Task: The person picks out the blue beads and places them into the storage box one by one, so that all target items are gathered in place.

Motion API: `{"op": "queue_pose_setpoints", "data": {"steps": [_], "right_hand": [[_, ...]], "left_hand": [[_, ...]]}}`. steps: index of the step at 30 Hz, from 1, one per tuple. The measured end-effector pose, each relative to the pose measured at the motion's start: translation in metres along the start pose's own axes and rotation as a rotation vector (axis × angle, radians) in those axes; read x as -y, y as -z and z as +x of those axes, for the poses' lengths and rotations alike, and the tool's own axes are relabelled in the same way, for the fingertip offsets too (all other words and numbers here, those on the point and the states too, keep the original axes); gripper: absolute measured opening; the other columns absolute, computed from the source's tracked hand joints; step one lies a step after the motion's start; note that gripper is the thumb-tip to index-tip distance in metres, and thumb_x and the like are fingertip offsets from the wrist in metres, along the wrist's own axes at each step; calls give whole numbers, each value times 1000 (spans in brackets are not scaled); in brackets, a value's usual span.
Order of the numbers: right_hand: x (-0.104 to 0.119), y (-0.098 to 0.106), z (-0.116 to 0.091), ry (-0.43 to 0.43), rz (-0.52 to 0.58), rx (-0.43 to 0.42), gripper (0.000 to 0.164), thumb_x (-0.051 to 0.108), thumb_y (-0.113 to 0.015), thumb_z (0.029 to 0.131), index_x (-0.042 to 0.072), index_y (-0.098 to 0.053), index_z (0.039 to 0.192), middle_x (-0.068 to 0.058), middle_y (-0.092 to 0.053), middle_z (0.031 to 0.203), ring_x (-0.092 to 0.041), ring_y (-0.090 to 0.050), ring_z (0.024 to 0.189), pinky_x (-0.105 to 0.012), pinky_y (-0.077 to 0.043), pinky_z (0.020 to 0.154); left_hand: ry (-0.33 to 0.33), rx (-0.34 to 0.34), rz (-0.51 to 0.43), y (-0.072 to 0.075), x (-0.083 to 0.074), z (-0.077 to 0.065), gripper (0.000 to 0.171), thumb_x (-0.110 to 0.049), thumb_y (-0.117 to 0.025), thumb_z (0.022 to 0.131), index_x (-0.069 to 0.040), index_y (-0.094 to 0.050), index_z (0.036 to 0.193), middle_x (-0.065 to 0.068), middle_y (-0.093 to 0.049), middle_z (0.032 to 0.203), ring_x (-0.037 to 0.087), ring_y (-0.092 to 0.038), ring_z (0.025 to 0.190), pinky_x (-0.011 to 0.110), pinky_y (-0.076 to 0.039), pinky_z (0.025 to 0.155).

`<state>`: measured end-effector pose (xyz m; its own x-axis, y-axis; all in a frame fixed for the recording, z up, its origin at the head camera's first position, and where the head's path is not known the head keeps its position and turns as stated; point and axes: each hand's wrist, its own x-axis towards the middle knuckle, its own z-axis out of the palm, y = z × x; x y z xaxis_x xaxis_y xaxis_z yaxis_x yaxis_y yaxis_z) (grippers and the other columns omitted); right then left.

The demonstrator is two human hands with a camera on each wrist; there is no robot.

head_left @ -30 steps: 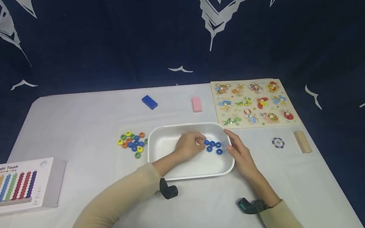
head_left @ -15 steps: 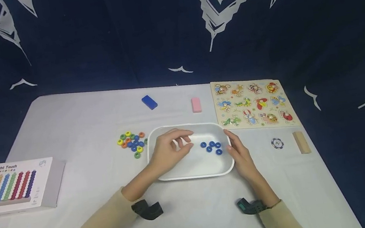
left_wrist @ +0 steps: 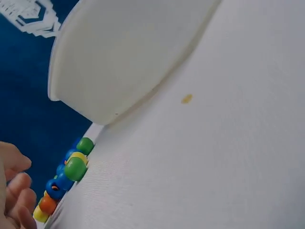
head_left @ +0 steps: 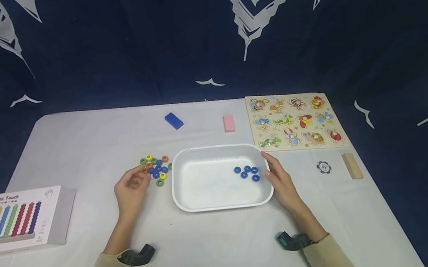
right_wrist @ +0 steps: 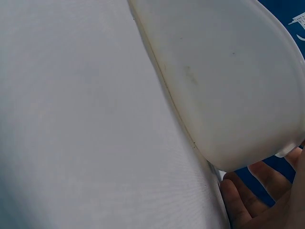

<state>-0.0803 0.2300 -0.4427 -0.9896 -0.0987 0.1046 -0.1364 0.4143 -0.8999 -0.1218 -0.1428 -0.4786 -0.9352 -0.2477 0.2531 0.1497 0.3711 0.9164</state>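
Observation:
My left hand (head_left: 132, 191) is at the left side of a pile of coloured beads (head_left: 158, 169), with bent fingertips close to an orange bead. In the left wrist view its fingers (left_wrist: 21, 193) are partly curled beside the beads (left_wrist: 57, 183); no bead shows between them. A white tray (head_left: 216, 209) stands right of the pile. Inside, toward its right end, lie several blue beads (head_left: 247, 168). My right hand (head_left: 284, 183) rests against the tray's right rim, thumb and index finger touching it. In the right wrist view, its other fingers (right_wrist: 243, 200) extend loosely below the tray wall.
Behind the tray lie a blue block (head_left: 174, 120) and a pink block (head_left: 229, 123). An insect puzzle board (head_left: 297, 120) is at the back right. A poker chip (head_left: 323, 167) and a wooden block (head_left: 352, 166) lie right. A white box (head_left: 22, 219) stands far left.
My left hand has left the blue beads inside the tray and moved left to the bead pile. One blue bead was set down beside the others. My right hand stays at the rim.

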Motion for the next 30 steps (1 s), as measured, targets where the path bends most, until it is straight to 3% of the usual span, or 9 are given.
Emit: {"op": "queue_pose_setpoints", "data": {"steps": [4, 8, 14, 19, 24, 27, 30], "right_hand": [[1, 0, -1, -11, 0, 2, 47, 8, -37, 92, 12, -27, 138, -12, -20, 146, -24, -20, 134, -36, -22, 105], [1, -1, -2, -17, -4, 0, 48, 8, -37, 92, 12, -27, 138, -12, -20, 146, -25, -19, 134, -37, -22, 105], [-1, 0, -3, -14, -5, -9, 48, 8, -38, 92, 13, -28, 138, -11, -21, 146, -24, -20, 133, -36, -23, 104], [0, -1, -2, -18, -3, -7, 47, 8, -37, 92, 13, -28, 138, -11, -21, 146, -23, -20, 133, -35, -23, 104], [1, -3, -1, -7, 0, 9, 48, 7, -37, 92, 11, -27, 138, -13, -20, 146, -26, -19, 134, -38, -22, 105], [1, -2, -1, -10, -4, 3, 47, 8, -38, 92, 12, -27, 138, -12, -20, 146, -26, -19, 133, -39, -22, 104], [1, -2, -1, -14, -5, -8, 47, 10, -38, 92, 13, -28, 138, -11, -21, 146, -26, -20, 133, -40, -23, 104]], "left_hand": [[20, -3, 65, -2, 15, 0, 25, -10, -68, 75, -10, -65, 100, 1, -62, 77, 6, -52, 64, 13, -42, 51], [-21, 15, 205, -7, 22, 0, 23, -14, -69, 73, -12, -67, 96, -3, -60, 74, 7, -51, 63, 14, -40, 52], [-88, 42, 369, -13, 23, -1, 26, -23, -74, 69, -11, -68, 92, -4, -58, 71, 8, -49, 60, 21, -38, 53], [-69, 62, 423, -12, 19, 0, 28, -24, -73, 70, -10, -68, 94, -3, -58, 71, 9, -49, 60, 21, -40, 53], [-37, 77, 309, -7, -3, 4, 25, -18, -72, 71, -7, -67, 92, -1, -61, 67, 9, -52, 58, 18, -43, 51], [-37, 125, 171, -9, -34, 7, 23, -15, -72, 71, -8, -67, 92, 1, -63, 70, 10, -54, 63, 17, -45, 55], [-18, 229, 76, -22, -70, 8, 22, -14, -71, 72, -10, -66, 93, 1, -63, 76, 12, -56, 69, 21, -47, 61]]}}
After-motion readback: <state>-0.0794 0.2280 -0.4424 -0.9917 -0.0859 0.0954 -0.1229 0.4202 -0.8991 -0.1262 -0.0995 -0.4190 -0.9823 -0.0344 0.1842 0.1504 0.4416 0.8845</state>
